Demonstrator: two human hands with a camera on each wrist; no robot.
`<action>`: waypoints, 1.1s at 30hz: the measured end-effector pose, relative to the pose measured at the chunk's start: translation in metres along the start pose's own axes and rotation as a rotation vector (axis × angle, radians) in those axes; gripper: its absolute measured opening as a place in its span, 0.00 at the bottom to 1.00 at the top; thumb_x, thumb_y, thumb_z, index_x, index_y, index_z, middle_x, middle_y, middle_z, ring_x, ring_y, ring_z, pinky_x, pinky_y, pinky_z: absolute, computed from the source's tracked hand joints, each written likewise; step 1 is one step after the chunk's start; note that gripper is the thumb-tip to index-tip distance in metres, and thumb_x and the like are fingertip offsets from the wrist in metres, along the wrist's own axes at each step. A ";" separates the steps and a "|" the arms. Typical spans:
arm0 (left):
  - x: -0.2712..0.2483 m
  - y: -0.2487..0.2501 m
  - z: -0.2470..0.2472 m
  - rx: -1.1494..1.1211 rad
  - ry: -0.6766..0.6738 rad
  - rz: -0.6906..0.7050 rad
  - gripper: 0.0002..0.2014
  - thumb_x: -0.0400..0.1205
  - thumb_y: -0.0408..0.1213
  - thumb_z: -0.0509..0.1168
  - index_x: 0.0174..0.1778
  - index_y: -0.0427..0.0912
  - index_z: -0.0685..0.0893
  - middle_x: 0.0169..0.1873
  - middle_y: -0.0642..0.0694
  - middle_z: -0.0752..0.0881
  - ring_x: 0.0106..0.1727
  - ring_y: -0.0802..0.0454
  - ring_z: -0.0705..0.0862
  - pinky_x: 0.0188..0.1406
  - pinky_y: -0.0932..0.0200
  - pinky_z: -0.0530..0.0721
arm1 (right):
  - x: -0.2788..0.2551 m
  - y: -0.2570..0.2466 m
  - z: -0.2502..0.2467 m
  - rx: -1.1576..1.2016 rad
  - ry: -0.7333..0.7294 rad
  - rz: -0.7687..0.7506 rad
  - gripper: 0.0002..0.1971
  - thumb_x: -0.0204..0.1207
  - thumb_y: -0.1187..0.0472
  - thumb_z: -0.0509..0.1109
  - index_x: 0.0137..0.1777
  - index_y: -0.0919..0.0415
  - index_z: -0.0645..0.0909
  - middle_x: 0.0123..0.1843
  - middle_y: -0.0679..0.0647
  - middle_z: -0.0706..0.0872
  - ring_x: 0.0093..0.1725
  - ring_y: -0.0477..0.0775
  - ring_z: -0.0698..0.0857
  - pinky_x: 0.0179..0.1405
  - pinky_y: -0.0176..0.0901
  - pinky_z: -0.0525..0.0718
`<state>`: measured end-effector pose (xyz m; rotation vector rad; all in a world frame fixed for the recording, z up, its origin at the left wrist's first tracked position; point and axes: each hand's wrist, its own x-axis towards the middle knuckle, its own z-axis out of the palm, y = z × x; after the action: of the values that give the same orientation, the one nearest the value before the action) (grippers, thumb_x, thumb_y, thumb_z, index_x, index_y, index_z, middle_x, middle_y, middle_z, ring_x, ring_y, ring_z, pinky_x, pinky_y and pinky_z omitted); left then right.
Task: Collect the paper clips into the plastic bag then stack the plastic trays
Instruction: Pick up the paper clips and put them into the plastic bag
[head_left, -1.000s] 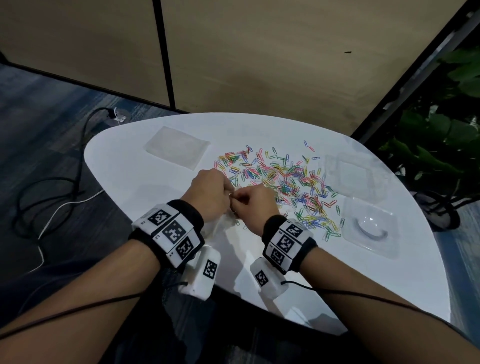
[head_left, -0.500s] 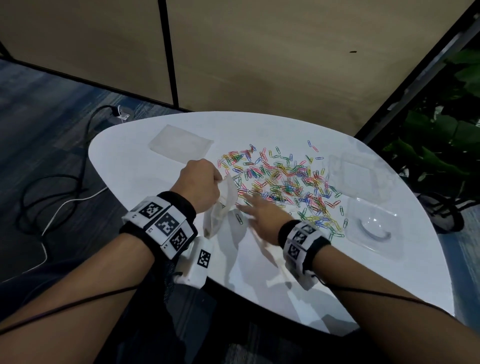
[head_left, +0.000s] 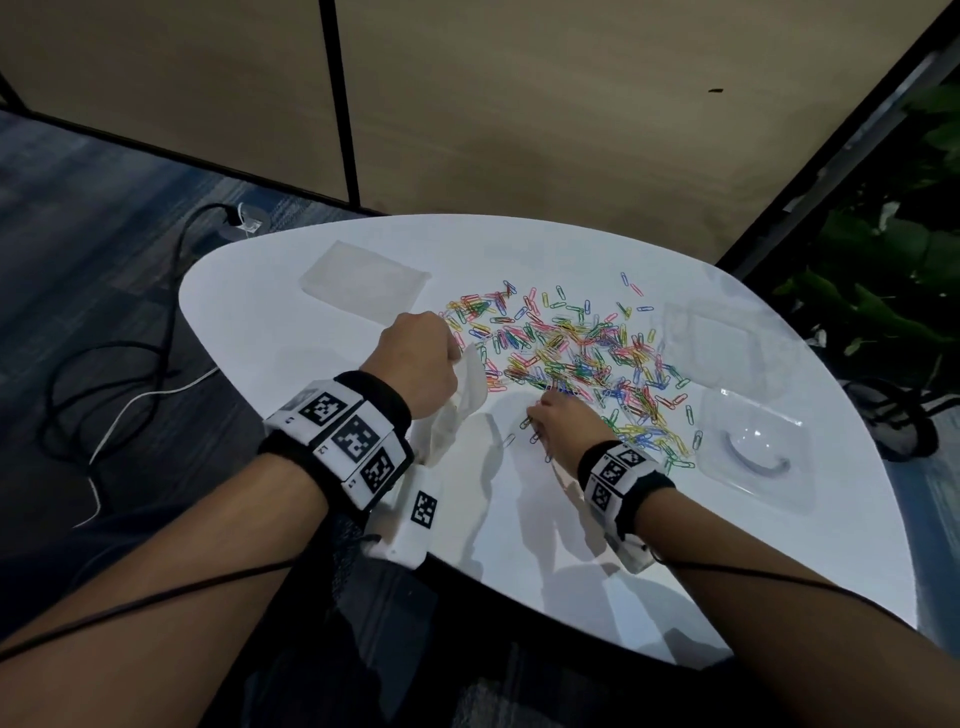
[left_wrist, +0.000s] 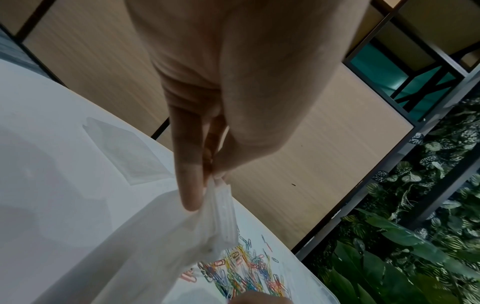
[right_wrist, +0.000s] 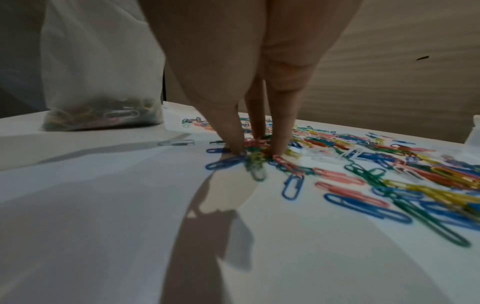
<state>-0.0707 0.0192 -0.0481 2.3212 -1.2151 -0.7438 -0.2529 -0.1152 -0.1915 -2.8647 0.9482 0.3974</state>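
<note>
Pinched between thumb and fingers of the left hand (head_left: 415, 364), the plastic bag (head_left: 457, 405) hangs by its zip edge, mouth uppermost, long axis running from 12 o'clock down toward 6 o'clock with a slight lean; its bottom rests on the white table (head_left: 519, 519), where clips already lie inside it (right_wrist: 103, 115). At 10 o'clock of the bag a flat translucent sheet or tray (head_left: 363, 280) lies alone on the tabletop. To the bag's 3 o'clock the right hand (head_left: 566, 421) reaches fingers-down into the near edge of the paper clips (head_left: 571, 353); its fingertips (right_wrist: 235, 148) close around a small cluster of clips (right_wrist: 257, 148), touching the table surface. The clips spread in a band whose long axis runs from 9 to 3 o'clock, individual clips pointing every way. At 3 o'clock of the heap sits a clear plastic tray (head_left: 711, 343); at its 5 o'clock, just beside, a second clear tray (head_left: 753, 452) with a round recess.
</note>
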 end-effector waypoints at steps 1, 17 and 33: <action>0.000 0.000 0.000 0.004 -0.001 -0.001 0.15 0.82 0.27 0.62 0.60 0.40 0.90 0.63 0.39 0.88 0.52 0.38 0.91 0.62 0.47 0.88 | -0.001 0.001 -0.003 0.006 0.032 0.007 0.08 0.77 0.72 0.67 0.50 0.62 0.84 0.52 0.59 0.81 0.50 0.61 0.84 0.47 0.49 0.86; -0.004 0.009 0.003 -0.004 -0.017 0.008 0.14 0.82 0.26 0.60 0.55 0.37 0.91 0.55 0.37 0.90 0.53 0.38 0.91 0.59 0.47 0.89 | -0.021 -0.024 -0.120 1.905 0.140 0.293 0.10 0.73 0.76 0.74 0.53 0.71 0.86 0.45 0.62 0.91 0.44 0.56 0.92 0.48 0.38 0.89; -0.009 0.012 0.004 -0.009 -0.022 0.096 0.14 0.80 0.27 0.61 0.43 0.40 0.94 0.39 0.38 0.91 0.46 0.39 0.90 0.55 0.46 0.89 | -0.031 -0.077 -0.114 0.667 0.137 -0.049 0.17 0.74 0.73 0.62 0.49 0.59 0.91 0.39 0.58 0.91 0.39 0.56 0.88 0.42 0.42 0.87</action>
<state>-0.0854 0.0199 -0.0420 2.2358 -1.3202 -0.7416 -0.2067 -0.0554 -0.0719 -2.3105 0.8259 -0.1126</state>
